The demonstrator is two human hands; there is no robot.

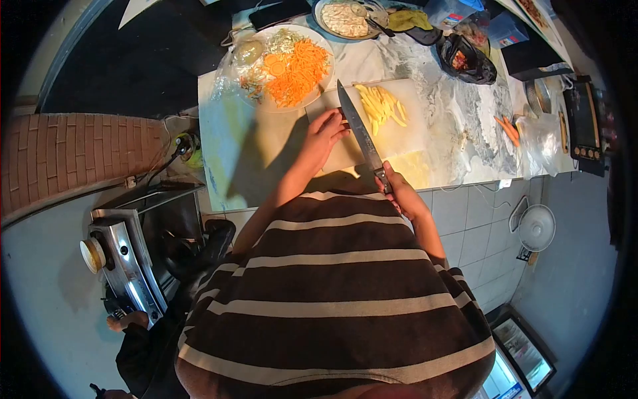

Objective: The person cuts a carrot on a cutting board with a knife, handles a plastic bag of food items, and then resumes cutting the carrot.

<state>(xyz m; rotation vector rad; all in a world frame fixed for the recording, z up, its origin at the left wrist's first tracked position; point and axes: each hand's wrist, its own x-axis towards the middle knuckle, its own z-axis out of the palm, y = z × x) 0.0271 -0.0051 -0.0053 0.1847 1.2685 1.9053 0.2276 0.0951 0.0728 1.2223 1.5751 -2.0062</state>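
Observation:
My right hand (403,193) is closed round the handle of a long kitchen knife (359,126), its blade pointing away from me over the cutting board (412,133). Left of the blade is my left hand (322,138), fingers apart and slightly bent, fingertips right beside the steel. Cut yellow strips (381,105) lie in a loose pile on the board, just right of the knife. Behind my left hand, a large white plate (327,52) carries shredded orange carrot (297,73) and pale green shreds, with a clear plastic bag at its left.
A pan (382,20) of pale food stands at the back, near a black plastic bag (468,58). Small carrots (508,131) and a clear bag (539,143) lie at right. Lower left, another person's hand (128,322) is by a steel stove (126,256).

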